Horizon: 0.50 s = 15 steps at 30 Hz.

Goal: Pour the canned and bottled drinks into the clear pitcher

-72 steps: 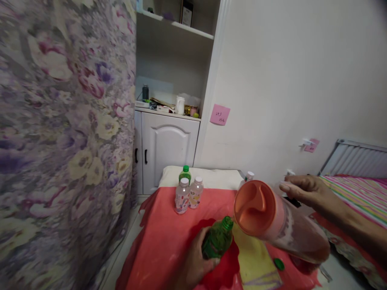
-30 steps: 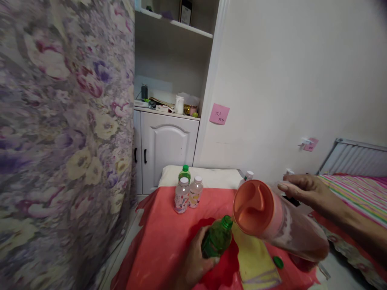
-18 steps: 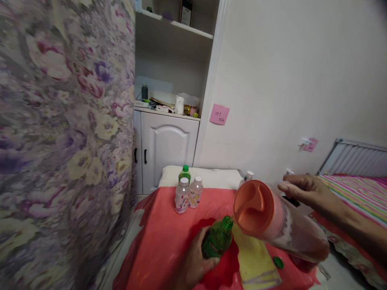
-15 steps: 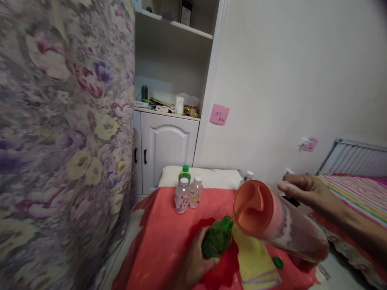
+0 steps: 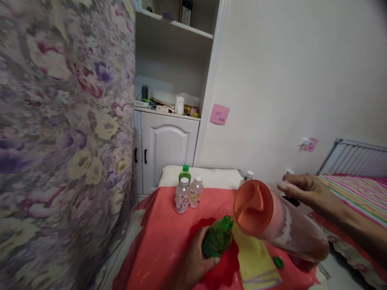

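My left hand [image 5: 193,259] is wrapped round an uncapped green plastic bottle [image 5: 216,240], which leans to the right. In my right hand [image 5: 302,188] is a clear pitcher [image 5: 302,235] with an orange spouted rim, tipped nearly onto its side. Its handle is mostly hidden by the fingers. Brownish liquid with foam lies inside it. The pitcher's rim is close beside the bottle's mouth; I cannot make out a stream between them. Under the bottle sits a red basin [image 5: 232,264]. A green cap [image 5: 278,262] lies below the pitcher, beside a yellow cloth [image 5: 256,262].
Two clear white-capped bottles [image 5: 182,196] and a green-capped bottle [image 5: 185,174] stand toward the back left of the red-covered table [image 5: 157,241]. Another white-capped bottle [image 5: 249,175] is partly behind the pitcher. A floral curtain [image 5: 66,141] hangs left; a bed [image 5: 359,193] is right.
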Each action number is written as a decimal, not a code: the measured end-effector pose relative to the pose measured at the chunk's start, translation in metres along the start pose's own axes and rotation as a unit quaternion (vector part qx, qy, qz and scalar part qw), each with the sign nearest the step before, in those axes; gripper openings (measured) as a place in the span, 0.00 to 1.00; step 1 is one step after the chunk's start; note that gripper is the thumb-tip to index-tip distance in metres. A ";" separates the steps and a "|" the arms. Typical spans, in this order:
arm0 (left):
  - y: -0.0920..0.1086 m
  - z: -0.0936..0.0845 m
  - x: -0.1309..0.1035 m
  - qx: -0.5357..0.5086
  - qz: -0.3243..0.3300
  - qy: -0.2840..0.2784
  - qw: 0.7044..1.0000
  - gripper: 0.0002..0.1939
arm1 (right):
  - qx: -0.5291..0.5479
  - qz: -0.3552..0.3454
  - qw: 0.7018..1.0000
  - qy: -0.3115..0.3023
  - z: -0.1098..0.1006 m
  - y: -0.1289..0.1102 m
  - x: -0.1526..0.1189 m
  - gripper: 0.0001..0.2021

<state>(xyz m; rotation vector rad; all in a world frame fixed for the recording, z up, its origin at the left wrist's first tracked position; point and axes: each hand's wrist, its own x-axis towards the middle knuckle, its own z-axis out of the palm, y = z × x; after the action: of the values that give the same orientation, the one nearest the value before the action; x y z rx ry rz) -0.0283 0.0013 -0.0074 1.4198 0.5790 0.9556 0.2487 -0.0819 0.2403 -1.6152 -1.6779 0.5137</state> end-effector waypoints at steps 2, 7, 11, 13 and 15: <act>0.000 0.000 0.000 0.004 -0.006 0.003 1.000 0.40 | -0.006 -0.001 1.000 -0.003 -0.001 0.000 0.000 0.28; 0.002 0.002 -0.001 0.029 -0.008 0.017 0.999 0.38 | 0.017 0.002 1.000 -0.007 -0.001 0.001 -0.002 0.27; 0.000 0.001 0.000 0.011 -0.001 0.008 1.000 0.39 | 0.021 0.003 1.000 -0.008 0.000 0.000 -0.001 0.27; -0.002 0.001 0.000 0.021 -0.007 0.017 1.000 0.39 | 0.020 0.002 1.000 -0.007 0.001 0.000 -0.001 0.27; -0.001 0.001 0.000 0.041 -0.012 0.023 0.999 0.39 | 0.016 0.002 1.000 -0.007 0.000 0.000 -0.001 0.27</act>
<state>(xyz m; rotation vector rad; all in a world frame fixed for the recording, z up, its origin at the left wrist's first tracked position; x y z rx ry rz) -0.0273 0.0010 -0.0086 1.4623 0.6757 0.9568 0.2480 -0.0826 0.2401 -1.5950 -1.6703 0.5523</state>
